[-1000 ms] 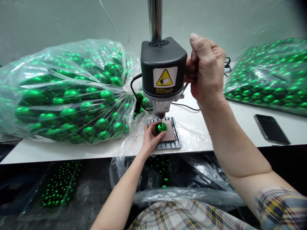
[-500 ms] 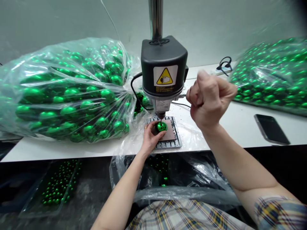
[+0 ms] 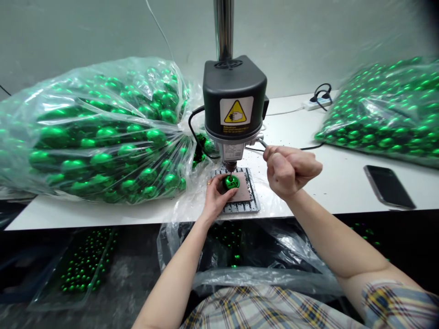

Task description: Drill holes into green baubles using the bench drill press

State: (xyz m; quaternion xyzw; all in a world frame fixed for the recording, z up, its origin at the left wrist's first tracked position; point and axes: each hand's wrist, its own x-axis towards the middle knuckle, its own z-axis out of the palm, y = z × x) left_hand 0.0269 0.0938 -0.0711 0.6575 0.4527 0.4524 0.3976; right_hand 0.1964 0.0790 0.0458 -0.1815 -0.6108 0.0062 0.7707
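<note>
"Green, shiny, round: what's gripping that ball (image 3: 232, 182)?"

"The left hand (image 3: 216, 195), thumb and fingers clamped on its sides. It sits on a pinkish square pad (image 3: 244, 188), right under the drill's dark chuck (image 3: 231, 166)."

"And the right hand (image 3: 291, 170)?"

"Closed in a fist around the thin metal lever (image 3: 262, 143) beside the black-housed drill press (image 3: 235, 93). I can't tell how deep the bit is."

"Farther out?"

"A slotted grey metal base (image 3: 255, 205) under the pad, on the white table (image 3: 113, 215); clear plastic bags of green balls (image 3: 103, 137) (image 3: 387, 109) on both sides, and a dark phone (image 3: 389, 186) near the right one."
</note>
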